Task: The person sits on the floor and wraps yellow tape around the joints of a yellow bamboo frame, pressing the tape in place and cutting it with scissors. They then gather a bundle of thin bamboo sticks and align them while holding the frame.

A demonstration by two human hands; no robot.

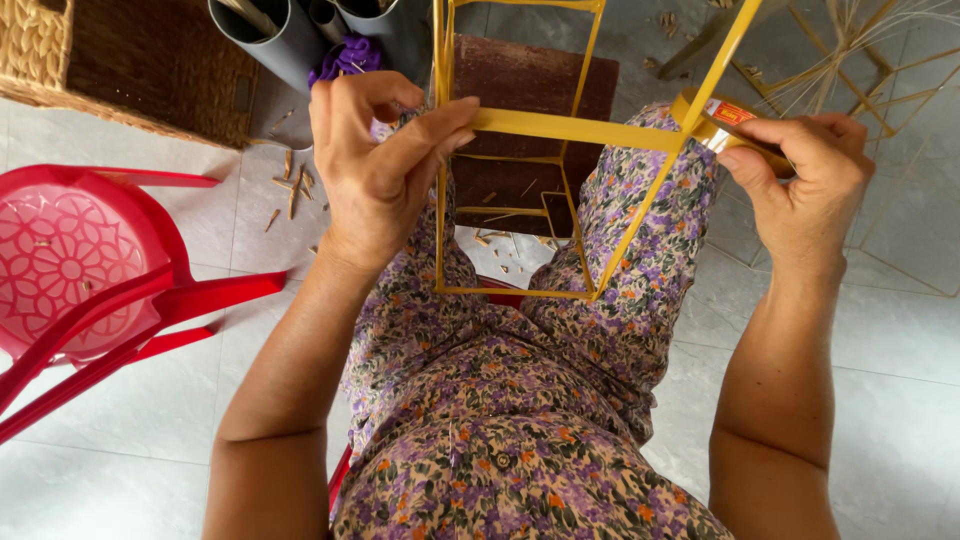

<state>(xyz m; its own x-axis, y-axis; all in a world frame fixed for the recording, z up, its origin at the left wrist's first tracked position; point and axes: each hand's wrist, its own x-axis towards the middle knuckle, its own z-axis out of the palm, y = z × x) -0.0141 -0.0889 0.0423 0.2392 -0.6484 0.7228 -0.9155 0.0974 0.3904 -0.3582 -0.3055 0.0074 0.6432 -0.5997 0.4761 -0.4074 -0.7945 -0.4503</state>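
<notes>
Tape point(575, 129) stretched along the yellow frame point(520, 290), left hand point(375, 165) pinching its end, right hand point(805, 175) gripping the roll point(722, 118)

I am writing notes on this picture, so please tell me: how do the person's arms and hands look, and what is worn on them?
Both arms are bare to above the elbow; no sleeve reaches them. The left hand and the right hand wear no gloves, and no ring, watch or bracelet shows. Fingernails are short and unpainted. The only clothing in view is a floral garment in purple, orange and beige over the body and legs.
</notes>
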